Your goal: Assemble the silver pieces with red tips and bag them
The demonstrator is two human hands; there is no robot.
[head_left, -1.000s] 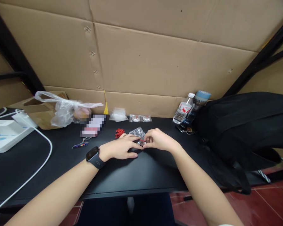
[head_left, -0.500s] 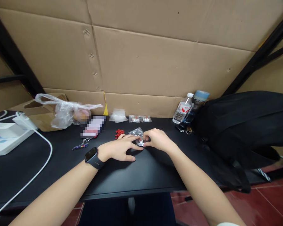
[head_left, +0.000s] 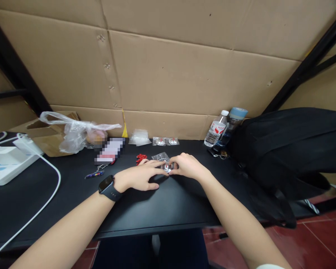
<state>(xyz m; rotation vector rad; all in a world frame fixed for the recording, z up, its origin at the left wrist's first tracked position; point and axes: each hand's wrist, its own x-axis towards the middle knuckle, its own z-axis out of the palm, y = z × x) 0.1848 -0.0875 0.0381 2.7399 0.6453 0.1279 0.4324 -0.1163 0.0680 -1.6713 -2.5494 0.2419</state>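
Note:
A small round silver disc with a red piece at its middle (head_left: 167, 167) lies on the black table between my hands. My right hand (head_left: 187, 165) pinches the disc's right side between thumb and fingers. My left hand (head_left: 142, 176) lies low over the table with its fingers stretched out. Its fingertips reach the disc's left side, and its thumb stands apart. Just behind the disc is a clear plastic bag (head_left: 161, 157). A little heap of red pieces (head_left: 141, 158) lies beyond my left fingers, partly hidden by them.
Two bagged silver discs (head_left: 165, 141) and a stack of clear bags (head_left: 140, 137) lie at the back. A water bottle (head_left: 216, 129) and a black backpack (head_left: 291, 157) stand right. Left are a knotted plastic bag (head_left: 75, 134), a power strip (head_left: 11, 166) and its white cable (head_left: 54, 190).
The view has shifted very slightly. My fingers have moved a little around the disc, and both hands stay in nearly the same place.

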